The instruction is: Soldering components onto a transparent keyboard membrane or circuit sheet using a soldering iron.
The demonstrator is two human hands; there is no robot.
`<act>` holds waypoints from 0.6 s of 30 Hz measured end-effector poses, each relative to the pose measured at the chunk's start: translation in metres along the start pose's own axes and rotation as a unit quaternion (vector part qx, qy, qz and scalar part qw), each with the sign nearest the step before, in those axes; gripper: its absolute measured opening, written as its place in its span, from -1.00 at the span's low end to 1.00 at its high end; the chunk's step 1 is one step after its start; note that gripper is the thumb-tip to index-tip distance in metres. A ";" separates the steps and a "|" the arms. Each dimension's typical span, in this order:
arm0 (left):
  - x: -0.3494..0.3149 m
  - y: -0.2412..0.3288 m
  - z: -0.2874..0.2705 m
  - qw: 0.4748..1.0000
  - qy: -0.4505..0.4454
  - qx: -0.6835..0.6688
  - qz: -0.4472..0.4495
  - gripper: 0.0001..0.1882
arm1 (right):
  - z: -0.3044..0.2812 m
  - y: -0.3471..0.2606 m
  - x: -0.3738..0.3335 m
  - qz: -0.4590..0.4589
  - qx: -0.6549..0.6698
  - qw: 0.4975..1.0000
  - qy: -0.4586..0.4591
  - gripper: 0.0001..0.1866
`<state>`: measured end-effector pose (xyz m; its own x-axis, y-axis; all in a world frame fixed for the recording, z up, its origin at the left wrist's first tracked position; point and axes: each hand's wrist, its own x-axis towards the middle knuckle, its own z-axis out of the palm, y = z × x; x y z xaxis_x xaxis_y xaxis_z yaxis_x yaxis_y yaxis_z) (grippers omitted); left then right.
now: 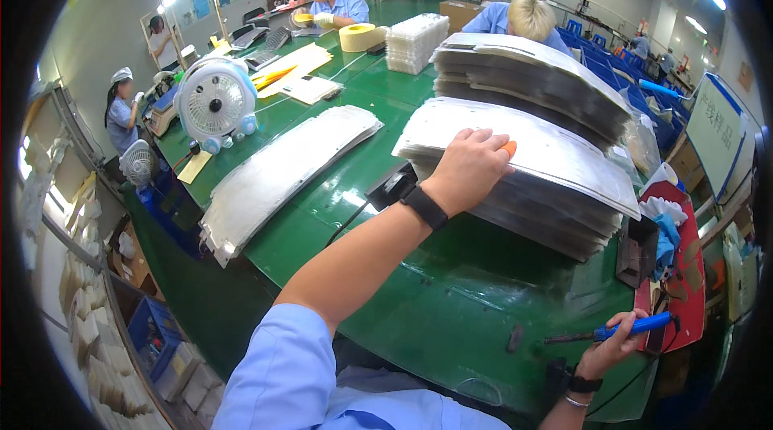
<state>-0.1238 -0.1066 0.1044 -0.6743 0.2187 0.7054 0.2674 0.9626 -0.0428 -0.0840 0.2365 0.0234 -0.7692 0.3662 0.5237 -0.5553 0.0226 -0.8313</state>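
My left hand [469, 169] rests palm down on a tall stack of curved, silvery-white sheets [555, 163]. Its fingers bend slightly against the top sheet, and an orange cover [509, 149] shows at one fingertip. Whether the fingers lift an edge is hidden. At the lower right, my right hand [613, 345] is closed around the blue handle of a soldering iron [646, 325], its dark tip pointing left over the green table. Behind the first stack stands another stack of similar sheets [531, 68]. A lower pile of curved sheets [282, 176] lies left of my arm.
A white fan [215, 104] stands on the table's left side, near yellow sheets [294, 68]. A black device [391, 185] with a cable sits by my left wrist. A dark box [636, 251] and red tray [691, 269] lie right. Co-workers [334, 3] sit across the table.
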 end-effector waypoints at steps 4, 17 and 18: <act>0.002 -0.001 -0.003 0.998 -0.055 -0.017 -0.021 -0.68 | 0.000 -0.006 0.000 0.006 0.015 1.000 0.007 -0.78; 0.003 -0.010 0.000 0.999 -0.032 -0.026 0.009 -0.74 | 0.005 0.003 0.001 0.002 0.033 0.999 0.029 -0.83; 0.004 -0.009 -0.003 0.999 -0.043 -0.028 -0.003 -0.73 | 0.007 0.003 0.002 0.011 0.031 0.999 0.021 -0.85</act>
<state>-0.1270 -0.1150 0.1097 -0.7322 0.2287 0.6415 0.3005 0.9538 0.0029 -0.0891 0.2312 0.0234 -0.7682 0.4040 0.4967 -0.5585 -0.0435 -0.8284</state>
